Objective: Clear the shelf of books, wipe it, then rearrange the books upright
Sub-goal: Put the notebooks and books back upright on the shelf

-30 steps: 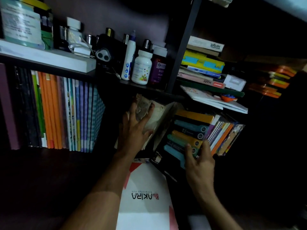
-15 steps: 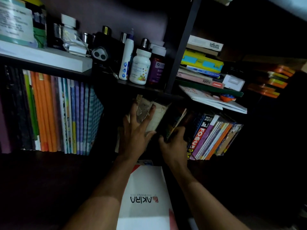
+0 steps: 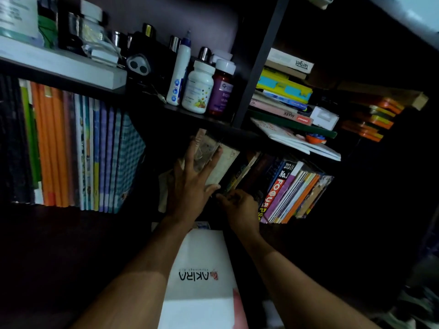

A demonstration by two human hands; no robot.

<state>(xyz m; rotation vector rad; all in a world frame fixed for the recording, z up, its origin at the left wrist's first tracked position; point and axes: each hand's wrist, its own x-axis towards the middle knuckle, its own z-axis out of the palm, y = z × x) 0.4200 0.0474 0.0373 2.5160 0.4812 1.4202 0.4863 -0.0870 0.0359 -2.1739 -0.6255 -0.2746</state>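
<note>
On the far left, a row of upright books (image 3: pixel 78 150) with orange, blue and checked spines fills the lower shelf compartment. On the board above them stand a white pill bottle (image 3: pixel 199 87) and a dark red bottle (image 3: pixel 222 90), side by side, next to a tall white squeeze bottle (image 3: pixel 178 72).

In the middle, the left hand (image 3: pixel 190 186) lies flat with fingers spread and straight against the cover of a pale, worn book (image 3: pixel 221 166) that leans to the right in the dim gap of the lower shelf. Just beside it, the right hand (image 3: pixel 240 206) reaches low into the same gap with its fingers curled at the foot of the dark books there; whether it actually grips one cannot be told in the shadow.

Near the person, between the forearms, lies a white bag (image 3: pixel 202 276) printed with "AKIRA".

To the right, a tilted group of books (image 3: pixel 292 188) leans leftward, one spine reading "FOCUS". Above them, a stack of flat books (image 3: pixel 282 91) lies on the upper right shelf.
</note>
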